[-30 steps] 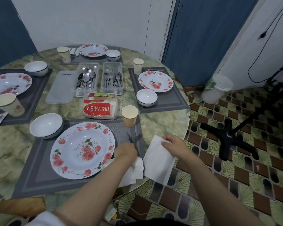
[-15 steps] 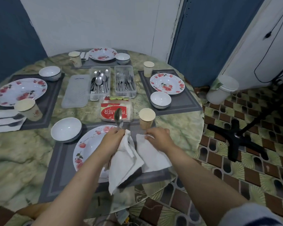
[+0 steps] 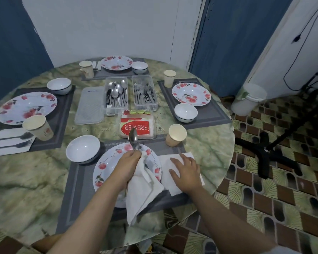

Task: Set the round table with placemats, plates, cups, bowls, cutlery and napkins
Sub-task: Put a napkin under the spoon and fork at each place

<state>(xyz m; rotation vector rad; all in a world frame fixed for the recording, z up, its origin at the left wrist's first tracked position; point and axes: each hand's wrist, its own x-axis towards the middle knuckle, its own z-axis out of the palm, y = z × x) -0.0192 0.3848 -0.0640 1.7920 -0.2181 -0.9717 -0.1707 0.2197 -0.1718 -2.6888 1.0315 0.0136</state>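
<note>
Two white paper napkins are occupying the nearest place setting: a flat napkin (image 3: 180, 173) is lying on the grey woven placemat (image 3: 77, 189) just right of the white floral plate (image 3: 106, 167), and a crumpled napkin (image 3: 143, 187) is hanging from the left hand (image 3: 127, 165) over that plate. The left hand's grip is curling round the crumpled napkin together with a steel spoon (image 3: 133, 139), whose bowl is pointing up and away above the knuckles; whether more cutlery is sitting in that grip cannot be told. The right hand (image 3: 186, 171) is resting palm down on the flat napkin, fingers spread and straight, pressing it against the placemat. A plain white bowl (image 3: 83, 149) is sitting at the placemat's far left corner, and a cream paper cup (image 3: 175, 134) is standing at its far right corner. Just beyond, a red-labelled pack of napkins (image 3: 137, 126) is lying on the green marbled round counter (image 3: 26, 176). Behind it, a clear tray of spoons (image 3: 117, 96) and a clear tray of forks (image 3: 144, 94) are standing side by side, with a clear plastic lid (image 3: 89, 105) lying flat to their left. Three further grey placemats, each bearing a floral plate, bowl and cup, are lying round the far edge. A white lidded bucket (image 3: 248, 101) is standing on the patterned floor to the right.
</note>
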